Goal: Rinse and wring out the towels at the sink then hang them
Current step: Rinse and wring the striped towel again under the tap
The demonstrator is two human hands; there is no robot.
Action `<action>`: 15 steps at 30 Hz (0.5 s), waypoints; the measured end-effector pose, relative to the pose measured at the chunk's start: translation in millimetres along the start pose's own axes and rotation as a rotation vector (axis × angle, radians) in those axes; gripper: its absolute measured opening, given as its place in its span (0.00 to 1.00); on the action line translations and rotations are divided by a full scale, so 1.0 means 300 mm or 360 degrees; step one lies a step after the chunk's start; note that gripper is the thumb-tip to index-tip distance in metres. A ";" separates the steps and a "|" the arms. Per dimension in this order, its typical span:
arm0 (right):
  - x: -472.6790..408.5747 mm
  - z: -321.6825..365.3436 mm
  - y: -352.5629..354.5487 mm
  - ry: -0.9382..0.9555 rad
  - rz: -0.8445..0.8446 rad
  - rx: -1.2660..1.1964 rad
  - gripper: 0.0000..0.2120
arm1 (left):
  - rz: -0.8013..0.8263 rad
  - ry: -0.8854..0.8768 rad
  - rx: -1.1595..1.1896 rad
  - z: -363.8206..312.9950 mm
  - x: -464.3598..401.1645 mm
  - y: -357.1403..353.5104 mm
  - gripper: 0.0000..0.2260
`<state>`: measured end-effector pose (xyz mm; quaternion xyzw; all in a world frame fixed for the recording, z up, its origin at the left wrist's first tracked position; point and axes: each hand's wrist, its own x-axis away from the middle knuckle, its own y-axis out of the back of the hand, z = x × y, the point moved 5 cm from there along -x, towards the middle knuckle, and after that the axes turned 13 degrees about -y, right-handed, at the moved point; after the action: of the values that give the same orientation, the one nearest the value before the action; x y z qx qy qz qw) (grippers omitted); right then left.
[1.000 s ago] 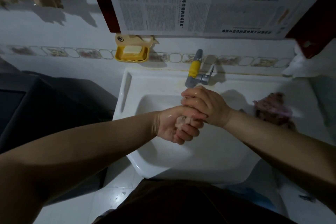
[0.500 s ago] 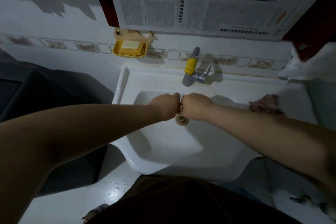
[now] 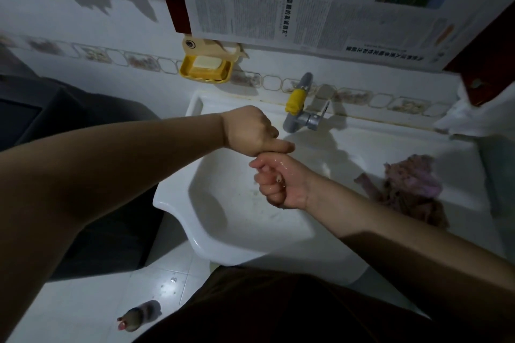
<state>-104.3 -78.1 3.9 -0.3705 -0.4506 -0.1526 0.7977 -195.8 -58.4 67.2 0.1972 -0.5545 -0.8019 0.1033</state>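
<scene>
Over the white sink (image 3: 178,203) both my hands are clenched into fists, one stacked on the other. My left hand (image 3: 249,131) is on top, knuckles up, thumb pointing right. My right hand (image 3: 280,182) is below it, wet, palm side up. They grip a small towel (image 3: 279,180) between them; only a speck of it shows between my right fingers. A second, pink-brown towel (image 3: 409,189) lies crumpled on the sink's right ledge. No water runs from the faucet (image 3: 302,118), which stands just behind my hands.
A yellow soap dish (image 3: 206,69) hangs on the wall under a newspaper (image 3: 320,0). White cloth (image 3: 473,117) lies at the far right. A dark bulky object (image 3: 69,147) stands left of the sink. A small bottle (image 3: 138,317) lies on the floor tiles.
My fists were side by side over the drain; now the left has risen above the right and the right has turned palm up, twisting the towel. The view has shifted right.
</scene>
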 end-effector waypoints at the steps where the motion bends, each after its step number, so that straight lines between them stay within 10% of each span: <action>1: 0.010 -0.003 -0.004 -0.0005 0.0055 -0.0001 0.20 | -0.0015 0.0001 -0.0022 -0.001 -0.003 0.004 0.12; 11: 0.085 0.055 0.189 -0.0237 0.0217 0.0622 0.07 | 0.0461 0.0477 0.0403 -0.070 -0.011 -0.089 0.24; 15: 0.095 0.086 0.216 -0.0170 0.0307 0.0509 0.08 | 0.0212 0.0839 0.0419 -0.083 -0.004 -0.073 0.21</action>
<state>-66.9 -12.7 6.5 -0.2880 -0.4732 0.0179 0.8323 -182.7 -71.2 39.3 0.3734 -0.6194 -0.6359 0.2696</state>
